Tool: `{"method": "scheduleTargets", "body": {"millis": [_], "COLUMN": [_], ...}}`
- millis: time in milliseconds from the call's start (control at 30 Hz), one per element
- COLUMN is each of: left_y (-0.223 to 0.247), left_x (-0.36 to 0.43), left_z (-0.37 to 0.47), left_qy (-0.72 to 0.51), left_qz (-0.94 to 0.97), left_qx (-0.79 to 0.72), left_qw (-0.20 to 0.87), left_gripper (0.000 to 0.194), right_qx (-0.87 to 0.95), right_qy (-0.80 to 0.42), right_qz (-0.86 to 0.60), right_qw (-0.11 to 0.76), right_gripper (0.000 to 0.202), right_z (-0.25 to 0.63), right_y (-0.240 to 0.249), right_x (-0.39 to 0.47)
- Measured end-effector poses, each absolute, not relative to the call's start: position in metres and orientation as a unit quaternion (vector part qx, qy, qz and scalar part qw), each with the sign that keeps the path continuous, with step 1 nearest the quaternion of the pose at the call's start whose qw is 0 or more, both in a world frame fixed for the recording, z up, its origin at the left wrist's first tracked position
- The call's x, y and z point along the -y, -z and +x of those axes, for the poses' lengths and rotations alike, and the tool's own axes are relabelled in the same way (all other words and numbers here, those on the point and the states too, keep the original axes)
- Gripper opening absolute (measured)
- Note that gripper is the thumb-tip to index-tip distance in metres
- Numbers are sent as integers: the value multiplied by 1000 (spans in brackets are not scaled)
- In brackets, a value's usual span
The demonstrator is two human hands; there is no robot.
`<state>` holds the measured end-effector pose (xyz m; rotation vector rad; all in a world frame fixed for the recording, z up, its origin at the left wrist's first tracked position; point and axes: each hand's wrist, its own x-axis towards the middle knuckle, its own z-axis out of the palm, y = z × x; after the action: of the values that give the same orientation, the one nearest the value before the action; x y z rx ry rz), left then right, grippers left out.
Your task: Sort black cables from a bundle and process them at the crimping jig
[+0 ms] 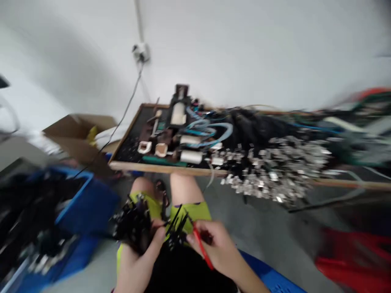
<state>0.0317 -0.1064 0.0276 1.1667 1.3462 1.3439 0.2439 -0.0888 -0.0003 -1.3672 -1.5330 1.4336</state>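
Above my lap, my left hand [142, 258] is closed around a bundle of black cables [134, 224] with small, pale ends sticking out. My right hand [218, 246] grips a red-handled tool [201, 246] with a narrow dark tip. Blur hides whether it is scissors or pliers. Between the hands, several short black cable ends [177, 228] fan out over the bright yellow-green shorts, beside the tool's tip. My left fingers are close to these ends, and the right fingertips seem near or touching them.
A wood-edged workbench [171, 167] against the wall carries a small machine [179, 114], light-blue tubes [226, 134] and a big heap of cables with metal connectors [275, 171]. A blue bin [91, 203] and cardboard box [76, 138] stand left; a red bag-like item [351, 256] lies right.
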Motion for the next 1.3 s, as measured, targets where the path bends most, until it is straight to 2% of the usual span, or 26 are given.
{"method": "scheduleTargets", "body": {"millis": [233,500,1300], "left_y": [-22,-26,-20], "left_x": [117,117,121], "left_z": [30,30,30], "left_qy": [-550,-581,-565], "left_qz": [421,394,441], "left_qx": [-580,-564,-523], "left_qw": [429,436,461], "left_gripper": [6,5,9], "right_qx": [687,746,774], "right_qy": [-461,-396,-370], "right_qz": [-494,-463,-451], "right_qw": [267,269,248], "right_gripper": [53,46,37], "right_z": [251,238,231], "right_y": [-12,-18,-21], "right_x": [97,102,102]}}
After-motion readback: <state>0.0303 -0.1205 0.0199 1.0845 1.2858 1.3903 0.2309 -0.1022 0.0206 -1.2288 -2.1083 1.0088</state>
